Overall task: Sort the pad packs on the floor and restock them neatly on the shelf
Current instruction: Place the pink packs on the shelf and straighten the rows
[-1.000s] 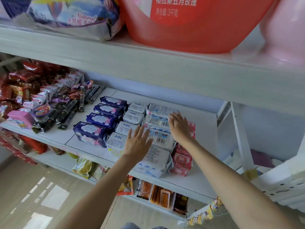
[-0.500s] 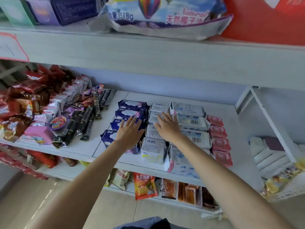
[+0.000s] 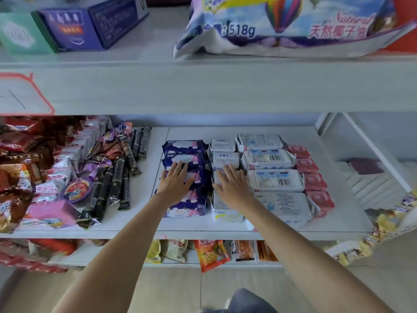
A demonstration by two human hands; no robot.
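Hands lie flat, fingers straight: left hand (image 3: 177, 184) on purple packs (image 3: 185, 177), right hand (image 3: 233, 187) on white packs (image 3: 225, 159), likely pressing rows straight.

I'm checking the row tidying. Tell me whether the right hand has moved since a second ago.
Yes. The right hand has moved left, off the big white packs and onto the small white packs beside the blue ones.

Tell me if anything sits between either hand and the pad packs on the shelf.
Nothing visible does. The left hand lies flat on the dark blue packs, and the right hand lies flat on the small white packs beside them. Both hands touch the packs directly, fingers straight.
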